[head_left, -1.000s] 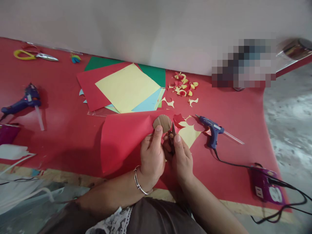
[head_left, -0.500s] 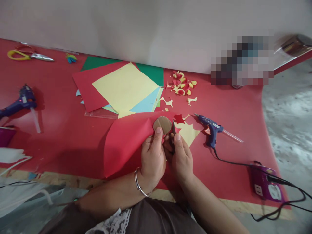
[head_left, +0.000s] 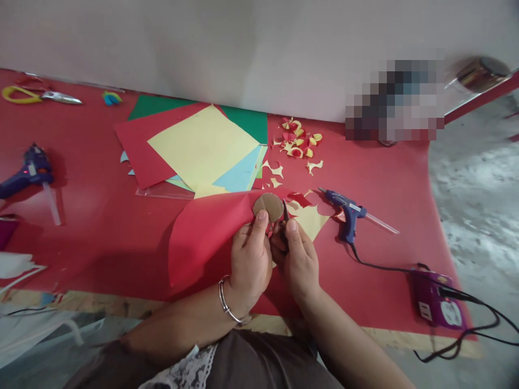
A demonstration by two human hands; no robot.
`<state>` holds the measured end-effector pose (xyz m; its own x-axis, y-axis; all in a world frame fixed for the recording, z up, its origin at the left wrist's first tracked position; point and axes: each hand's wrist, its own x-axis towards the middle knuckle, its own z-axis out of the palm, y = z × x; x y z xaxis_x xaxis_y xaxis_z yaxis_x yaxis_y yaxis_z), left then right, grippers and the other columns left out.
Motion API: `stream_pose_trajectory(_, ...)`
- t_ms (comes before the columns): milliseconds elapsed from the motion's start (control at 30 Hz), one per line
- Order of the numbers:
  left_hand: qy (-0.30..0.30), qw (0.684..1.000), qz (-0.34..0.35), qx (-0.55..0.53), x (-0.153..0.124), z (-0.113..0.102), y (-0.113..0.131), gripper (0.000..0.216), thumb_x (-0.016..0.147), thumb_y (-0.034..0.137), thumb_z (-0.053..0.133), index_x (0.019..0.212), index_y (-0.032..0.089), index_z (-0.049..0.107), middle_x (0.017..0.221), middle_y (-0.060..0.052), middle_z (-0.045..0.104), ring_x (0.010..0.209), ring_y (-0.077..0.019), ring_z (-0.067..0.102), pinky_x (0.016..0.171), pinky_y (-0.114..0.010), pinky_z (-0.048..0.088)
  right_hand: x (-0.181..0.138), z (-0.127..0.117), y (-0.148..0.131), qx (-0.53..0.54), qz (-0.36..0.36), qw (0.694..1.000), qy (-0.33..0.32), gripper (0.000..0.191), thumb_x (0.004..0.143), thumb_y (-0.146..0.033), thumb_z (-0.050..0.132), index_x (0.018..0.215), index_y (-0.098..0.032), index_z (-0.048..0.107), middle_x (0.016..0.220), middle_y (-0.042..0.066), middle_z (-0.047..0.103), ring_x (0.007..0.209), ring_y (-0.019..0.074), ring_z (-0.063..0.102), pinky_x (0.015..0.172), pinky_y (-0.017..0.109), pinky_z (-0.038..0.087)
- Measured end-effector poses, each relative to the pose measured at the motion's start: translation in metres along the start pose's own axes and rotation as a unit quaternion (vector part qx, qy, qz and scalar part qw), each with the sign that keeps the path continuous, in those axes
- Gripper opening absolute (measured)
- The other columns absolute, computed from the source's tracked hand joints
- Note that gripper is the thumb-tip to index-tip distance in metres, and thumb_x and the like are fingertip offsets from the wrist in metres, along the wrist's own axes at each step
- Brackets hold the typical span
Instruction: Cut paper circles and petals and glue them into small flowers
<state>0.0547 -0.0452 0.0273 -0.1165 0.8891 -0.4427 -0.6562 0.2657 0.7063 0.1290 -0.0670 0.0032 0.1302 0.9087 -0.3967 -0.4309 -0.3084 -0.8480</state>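
Note:
My left hand [head_left: 252, 259] pinches a round cardboard disc [head_left: 269, 207] against a large sheet of red paper [head_left: 206, 229], thumb on top of the disc. The sheet curves up to the left of the hand. My right hand [head_left: 300, 259] is closed around a small pair of dark scissors [head_left: 285, 216]; their blades point away from me, right beside the disc's edge. Most of the scissors' handles are hidden by the fingers. Behind the right hand lies a cut piece of pale yellow paper [head_left: 311, 220] with a red scrap on it.
Coloured sheets [head_left: 203, 143] are stacked at the back, with small red and yellow cuttings [head_left: 298, 140] beside them. A blue glue gun [head_left: 346, 210] lies to the right, wired to a purple box [head_left: 438, 300]. Another glue gun [head_left: 32, 170] and yellow-handled scissors [head_left: 42, 96] are at left.
The whole view has shifted slightly. The red paper and disc have turned a little in my left hand, and the scissors' blades stay beside the disc's edge.

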Motion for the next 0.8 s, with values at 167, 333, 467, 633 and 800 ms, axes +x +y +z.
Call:
stream_pose_trajectory(167,-0.025,0.99,0.057,0.126,0.004,-0.012,0.008,0.051,0.089,0.047,0.084,0.056,0.022,0.054,0.055,0.002,0.048,0.055,-0.0133,0.046,0.055,-0.027,0.045,0.002,-0.002,0.002,-0.002,-0.025,1.0,0.001,0.062,0.089,-0.077,0.075,0.076,-0.025,0.046,0.062,-0.009,0.031,0.051,0.0078,0.02,0.044,0.024,0.018)
stream_pose_trajectory(333,-0.05,0.958,0.115,0.259,0.008,-0.02,0.013,0.054,0.099,0.047,0.07,0.056,0.022,0.048,0.055,0.003,0.041,0.056,-0.013,0.037,0.056,-0.028,0.04,0.002,-0.003,0.0,-0.002,-0.034,0.999,-0.008,0.061,0.091,-0.076,0.075,0.076,-0.025,0.045,0.062,-0.009,0.029,0.052,0.0083,0.02,0.044,0.024,0.018)
stream_pose_trajectory(467,-0.066,0.943,0.123,0.3,0.012,-0.024,0.017,0.05,0.101,0.047,0.066,0.06,0.021,0.055,0.058,0.001,0.05,0.06,-0.0137,0.045,0.061,-0.027,0.045,0.002,-0.003,-0.002,-0.016,-0.032,0.999,-0.005,0.06,0.092,-0.077,0.072,0.076,-0.025,0.044,0.062,-0.009,0.028,0.051,0.0086,0.019,0.043,0.025,0.017)
stream_pose_trajectory(633,-0.095,0.923,0.133,0.348,0.021,-0.028,0.027,0.048,0.101,0.047,0.065,0.061,0.021,0.059,0.058,0.0,0.053,0.061,-0.0146,0.048,0.063,-0.028,0.045,0.003,-0.005,-0.005,-0.043,-0.039,0.998,-0.005,0.062,0.092,-0.078,0.072,0.074,-0.025,0.044,0.061,-0.01,0.028,0.051,0.0081,0.019,0.042,0.025,0.016)
stream_pose_trajectory(800,-0.108,0.918,0.104,0.369,0.027,-0.033,0.031,0.058,0.098,0.053,0.065,0.054,0.022,0.043,0.053,0.004,0.038,0.055,-0.0123,0.035,0.056,-0.029,0.035,0.004,-0.007,-0.006,-0.062,-0.049,0.997,0.004,0.064,0.092,-0.076,0.073,0.072,-0.025,0.04,0.063,-0.009,0.029,0.051,0.0078,0.021,0.043,0.025,0.018)
